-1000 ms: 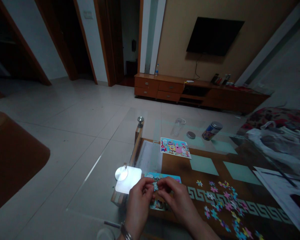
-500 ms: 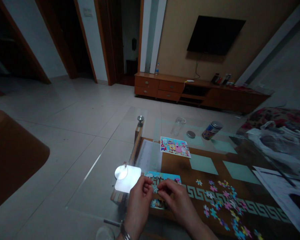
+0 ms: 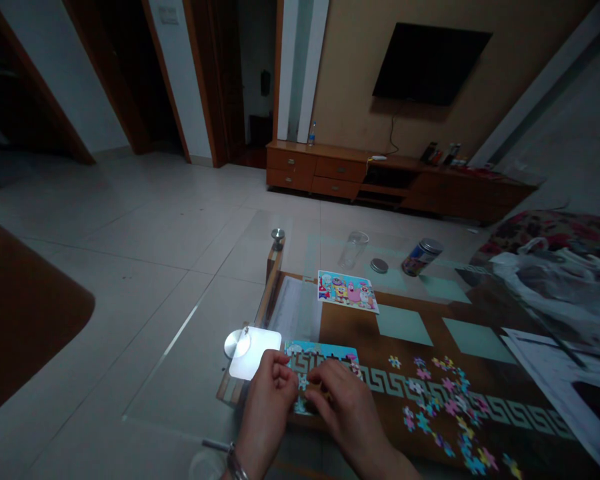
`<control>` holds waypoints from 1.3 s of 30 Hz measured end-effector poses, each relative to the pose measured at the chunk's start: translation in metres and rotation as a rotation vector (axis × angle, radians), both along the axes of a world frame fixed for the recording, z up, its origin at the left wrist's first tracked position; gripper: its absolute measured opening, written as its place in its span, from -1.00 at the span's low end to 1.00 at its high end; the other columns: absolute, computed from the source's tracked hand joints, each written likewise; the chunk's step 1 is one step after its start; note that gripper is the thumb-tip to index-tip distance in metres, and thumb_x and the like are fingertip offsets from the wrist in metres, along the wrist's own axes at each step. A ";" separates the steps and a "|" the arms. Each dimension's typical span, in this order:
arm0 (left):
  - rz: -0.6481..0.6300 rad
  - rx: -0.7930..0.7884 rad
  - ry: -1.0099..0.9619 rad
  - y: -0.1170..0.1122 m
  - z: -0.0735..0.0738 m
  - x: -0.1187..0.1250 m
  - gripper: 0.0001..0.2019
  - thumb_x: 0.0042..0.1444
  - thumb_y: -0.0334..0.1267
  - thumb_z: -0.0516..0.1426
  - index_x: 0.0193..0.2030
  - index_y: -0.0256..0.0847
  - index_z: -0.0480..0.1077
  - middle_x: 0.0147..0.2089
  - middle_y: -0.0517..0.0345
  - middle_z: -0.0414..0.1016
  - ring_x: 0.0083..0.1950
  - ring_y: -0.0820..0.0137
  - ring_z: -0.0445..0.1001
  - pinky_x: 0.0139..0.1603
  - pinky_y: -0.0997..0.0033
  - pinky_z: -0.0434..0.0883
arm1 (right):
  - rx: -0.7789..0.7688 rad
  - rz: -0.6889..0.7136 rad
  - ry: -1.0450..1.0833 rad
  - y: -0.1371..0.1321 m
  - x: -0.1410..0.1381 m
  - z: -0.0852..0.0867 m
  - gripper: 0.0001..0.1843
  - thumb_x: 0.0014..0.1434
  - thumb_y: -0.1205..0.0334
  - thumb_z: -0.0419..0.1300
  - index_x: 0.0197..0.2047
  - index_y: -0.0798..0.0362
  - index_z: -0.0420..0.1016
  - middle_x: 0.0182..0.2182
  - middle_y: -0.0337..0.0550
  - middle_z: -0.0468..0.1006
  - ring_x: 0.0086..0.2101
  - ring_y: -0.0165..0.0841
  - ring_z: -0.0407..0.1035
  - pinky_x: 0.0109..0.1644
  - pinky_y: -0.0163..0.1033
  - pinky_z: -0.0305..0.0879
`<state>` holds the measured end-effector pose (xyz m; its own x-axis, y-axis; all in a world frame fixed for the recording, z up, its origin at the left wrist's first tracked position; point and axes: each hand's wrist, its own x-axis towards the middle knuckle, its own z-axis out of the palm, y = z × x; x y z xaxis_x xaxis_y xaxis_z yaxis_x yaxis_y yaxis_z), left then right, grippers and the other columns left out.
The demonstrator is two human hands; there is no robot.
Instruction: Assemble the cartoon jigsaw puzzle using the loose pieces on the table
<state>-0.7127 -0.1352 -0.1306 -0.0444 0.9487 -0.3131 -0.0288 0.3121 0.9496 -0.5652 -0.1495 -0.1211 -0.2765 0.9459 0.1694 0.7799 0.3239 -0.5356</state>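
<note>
Your left hand (image 3: 267, 407) and right hand (image 3: 343, 407) work over a jigsaw puzzle (image 3: 320, 353) with a blue top edge, which lies near the left end of the desk (image 3: 350, 327). Your left fingers (image 3: 283, 373) curl closed at the puzzle's left side, just beside a small pale piece (image 3: 303, 383). Your right fingers (image 3: 325, 385) are pressed together and bent down onto the puzzle, hiding whatever is under them. Whether either hand is pinching that piece cannot be told from this view.

Keep your fingertips on the piece's edges rather than its face, so you can see its knobs meet the gaps. A gentle press from above should seat it better than a push from the side, and your other hand can steady the board.

The loose pieces (image 3: 440, 400), mostly blue and pink, lie scattered to your right across a Greek-key border on the desk. Beyond the puzzle lies a picture card (image 3: 347, 291) showing SpongeBob and Patrick, a handy guide, though no words on it can be read. Farther along stand a can (image 3: 423, 257), its label too dim to read, a round lid (image 3: 379, 265) and a clear cup (image 3: 353, 250).
</note>
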 end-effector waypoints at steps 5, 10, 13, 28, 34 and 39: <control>0.010 0.015 0.007 0.001 -0.007 0.000 -0.75 -0.12 -0.16 0.14 -0.31 -0.16 0.20 -0.54 0.37 0.31 -0.57 0.50 0.34 -0.54 0.53 0.23 | 0.065 -0.007 -0.056 0.000 -0.005 -0.001 -0.88 0.09 0.45 0.19 -0.34 0.04 0.39 -0.38 -0.18 0.46 -0.33 -0.28 0.37 -0.30 -0.25 0.21; -0.023 0.027 0.002 0.004 -0.007 -0.004 -0.77 -0.02 -0.11 0.10 -0.27 -0.17 0.21 -0.49 0.30 0.35 -0.55 0.45 0.38 -0.54 0.48 0.30 | 0.060 -0.009 -0.086 0.005 -0.006 -0.002 -0.90 0.10 0.44 0.17 -0.34 0.06 0.38 -0.38 -0.17 0.46 -0.33 -0.28 0.37 -0.29 -0.25 0.21; 0.010 0.126 0.184 0.010 -0.004 -0.013 -0.82 0.02 -0.20 0.07 -0.23 -0.19 0.27 -0.35 0.18 0.42 -0.39 0.39 0.43 -0.36 0.39 0.39 | 0.052 -0.040 -0.130 0.014 -0.003 -0.002 -0.93 0.12 0.40 0.17 -0.34 0.05 0.38 -0.37 -0.16 0.46 -0.33 -0.28 0.37 -0.30 -0.25 0.20; -0.274 0.277 0.869 0.010 0.005 -0.012 -0.70 0.02 -0.49 0.03 -0.12 -0.17 0.41 -0.11 0.07 0.34 0.02 0.23 0.30 0.06 0.22 0.27 | -0.023 -0.080 -0.284 0.032 -0.015 -0.007 -0.95 0.15 0.37 0.17 -0.34 0.05 0.41 -0.36 -0.17 0.46 -0.31 -0.28 0.37 -0.31 -0.27 0.15; -0.288 0.293 0.896 0.009 0.004 -0.012 -0.69 0.04 -0.50 0.01 -0.10 -0.19 0.40 -0.09 0.06 0.33 0.02 0.23 0.29 0.05 0.20 0.27 | -0.061 -0.079 -0.323 0.035 -0.021 -0.003 -0.95 0.16 0.38 0.17 -0.31 0.07 0.44 -0.32 -0.13 0.48 -0.27 -0.25 0.38 -0.28 -0.25 0.16; -0.295 0.283 0.927 0.009 0.005 -0.012 -0.69 0.03 -0.49 0.03 -0.11 -0.19 0.41 -0.10 0.05 0.33 0.02 0.22 0.31 0.04 0.22 0.28 | -0.118 -0.089 -0.347 0.035 -0.023 0.002 -0.92 0.15 0.41 0.16 -0.29 0.08 0.46 -0.29 -0.09 0.49 -0.25 -0.23 0.39 -0.27 -0.24 0.17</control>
<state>-0.7246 -0.1257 -0.1253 0.0926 0.9950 -0.0364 0.7992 -0.0524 0.5988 -0.5886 -0.1145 -0.1193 -0.2146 0.9762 -0.0312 0.9438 0.1990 -0.2640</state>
